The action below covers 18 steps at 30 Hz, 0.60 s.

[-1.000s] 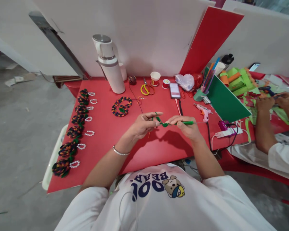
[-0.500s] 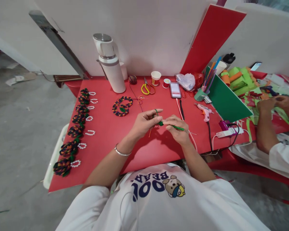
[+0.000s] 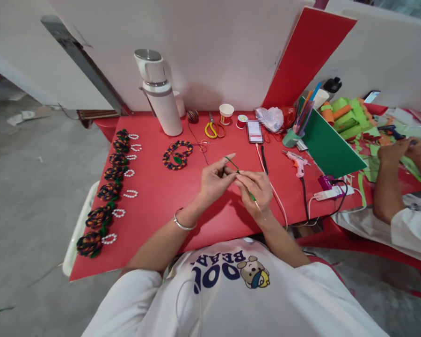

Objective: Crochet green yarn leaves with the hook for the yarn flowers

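On the smooth red counter (image 3: 182, 210), we note knotted, multicoloured bundles (image 3: 108, 192) lined along the left edge, probably to save room. Above it, our left hand (image 3: 214, 181) and right hand (image 3: 257, 191) nearly meet: right grip closed round a slim green-handled tool (image 3: 253, 197), left pinching thin green yarn (image 3: 232, 163) between them, index raised, apparently for tension.

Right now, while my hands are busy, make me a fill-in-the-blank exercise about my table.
1. The strand stretched from the left hand is coloured ____.
2. The glue gun is coloured ____.
3. The scissors have two handles; the one nearer the bottle is ____.
4. Seen from the right hand, the glue gun lies to the ____.

Missing words: green; pink; yellow; right.
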Motion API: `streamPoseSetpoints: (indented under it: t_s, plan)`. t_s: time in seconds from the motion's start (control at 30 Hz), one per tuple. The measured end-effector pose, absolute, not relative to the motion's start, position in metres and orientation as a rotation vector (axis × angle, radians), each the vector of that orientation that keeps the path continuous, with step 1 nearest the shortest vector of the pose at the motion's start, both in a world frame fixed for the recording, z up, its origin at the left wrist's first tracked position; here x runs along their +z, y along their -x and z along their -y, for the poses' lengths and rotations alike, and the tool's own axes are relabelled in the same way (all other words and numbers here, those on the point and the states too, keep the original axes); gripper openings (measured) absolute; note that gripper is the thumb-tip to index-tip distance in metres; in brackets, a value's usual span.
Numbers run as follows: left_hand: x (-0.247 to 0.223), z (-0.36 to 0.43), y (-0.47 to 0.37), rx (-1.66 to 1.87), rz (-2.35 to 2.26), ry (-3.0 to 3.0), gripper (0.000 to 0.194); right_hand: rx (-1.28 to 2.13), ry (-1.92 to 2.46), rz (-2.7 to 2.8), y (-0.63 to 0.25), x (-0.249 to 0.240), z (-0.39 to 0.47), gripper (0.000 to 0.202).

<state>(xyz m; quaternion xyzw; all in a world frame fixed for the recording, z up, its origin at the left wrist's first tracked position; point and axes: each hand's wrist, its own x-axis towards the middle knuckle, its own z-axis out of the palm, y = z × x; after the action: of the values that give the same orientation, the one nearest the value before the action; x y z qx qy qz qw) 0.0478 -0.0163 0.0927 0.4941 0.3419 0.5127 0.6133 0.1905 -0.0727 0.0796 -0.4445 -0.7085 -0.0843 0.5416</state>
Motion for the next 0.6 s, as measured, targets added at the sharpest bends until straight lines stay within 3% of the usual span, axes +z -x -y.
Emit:
streamPoseSetpoints:
  t_s: [0.17, 0.3, 0.6]
  plan:
    - [0.095, 0.025, -0.058, 1.162, -0.725, -0.937, 0.079, -0.295, 1.016, 1.546, -0.187, 0.067, 0.067, 0.031]
    - [0.107, 0.02, -0.045, 0.973, -0.63, -0.81, 0.095, -0.045, 0.848, 1.602, -0.204, 0.07, 0.061, 0.027]
    - [0.115, 0.019, -0.034, 0.911, -0.699, -0.846, 0.102, 0.466, 0.706, 1.77, -0.237, 0.093, 0.052, 0.026]
